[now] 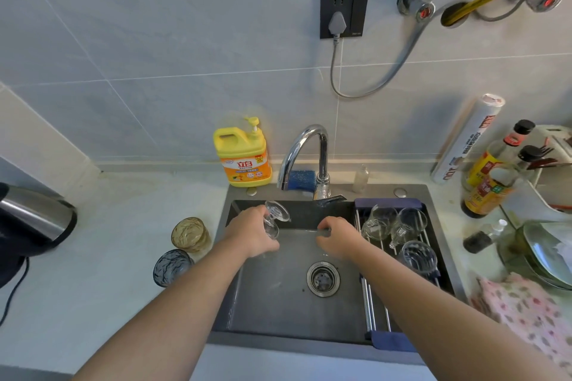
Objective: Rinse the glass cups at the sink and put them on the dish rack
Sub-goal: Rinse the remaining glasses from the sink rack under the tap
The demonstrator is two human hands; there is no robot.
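Glass cup (275, 219) (a clear footed one, tipped so the round base points up and away) is in the left hand (253, 233), with the fingers wrapped around the bowl. It's held over the far-left part of the sink (278, 303), just below and left of the faucet (305, 151) spout.

The right hand (337, 237) is over the far-right side of the basin with its fingers curled downward. Honestly can't tell if it's holding anything or just resting there. The 2 hands are near each other but not touching.

Just right of that hand, the dish rack (374, 303) lies across the right side of the sink with 3 clear glasses on it that I can count: 1 (382, 221) at the far left, 1 (408, 224) beside it, 1 (418, 257) nearer.

The drain (322, 278) sits mid-basin, nearer than both hands. On the counter left of the sink stand 2 tumblers, amber tumbler (190, 233) farther, blue-grey tumbler (171, 266) nearer. A yellow soap jug (243, 158) stands against the wall, left of the faucet.
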